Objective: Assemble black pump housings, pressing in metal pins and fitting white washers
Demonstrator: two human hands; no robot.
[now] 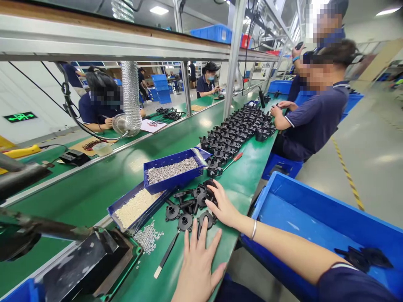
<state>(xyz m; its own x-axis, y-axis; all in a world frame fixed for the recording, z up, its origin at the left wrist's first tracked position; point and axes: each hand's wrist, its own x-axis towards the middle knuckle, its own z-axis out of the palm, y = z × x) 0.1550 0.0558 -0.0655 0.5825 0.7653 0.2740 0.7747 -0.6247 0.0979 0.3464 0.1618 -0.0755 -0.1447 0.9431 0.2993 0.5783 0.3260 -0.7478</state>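
Observation:
My left hand [197, 264] lies flat on the green bench with fingers spread, fingertips near a round black plastic part [185, 221]. My right hand [223, 205] reaches across with fingers stretched over a small cluster of black plastic parts [201, 197], touching the nearest ones. A bracelet sits on that wrist. Neither hand grips anything. A thin black tool with a white tip [166, 253] lies beside my left hand.
Two blue trays hold silver screws [171, 168] and white small parts [135, 206]; loose screws [147, 237] lie spilled. Many black parts [239, 126] crowd the bench farther on, where a seated person [315, 109] works. A large blue bin [315, 226] stands at right. A metal fixture [91, 260] sits front left.

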